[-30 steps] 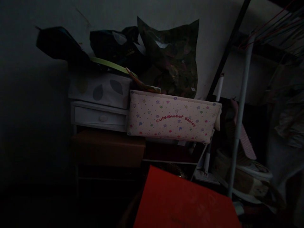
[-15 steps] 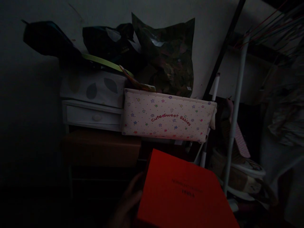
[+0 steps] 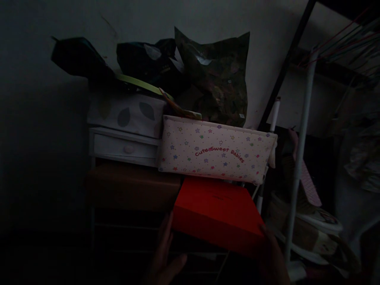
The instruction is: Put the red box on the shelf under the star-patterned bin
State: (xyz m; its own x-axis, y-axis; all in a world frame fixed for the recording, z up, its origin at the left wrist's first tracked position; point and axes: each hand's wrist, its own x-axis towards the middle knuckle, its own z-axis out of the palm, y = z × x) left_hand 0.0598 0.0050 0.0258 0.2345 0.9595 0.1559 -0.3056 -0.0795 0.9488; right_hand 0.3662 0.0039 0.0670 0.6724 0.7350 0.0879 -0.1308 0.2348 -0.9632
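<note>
Got red box [image 3: 219,215] just below "Cute Sweet Babies" star-print case [image 3: 216,150], right of brown cardboard box [image 3: 133,188]. Touching near left corner with left hand [image 3: 166,253], unclenched, thumb splayed clear. Touching near right corner with right hand [image 3: 273,255]; too dark to tell grip. Can't tell support underneath either.

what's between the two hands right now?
The red box, in the head view. The left hand is at its near left corner, the right hand at its right side. Below the box it's too dark to tell.
</note>
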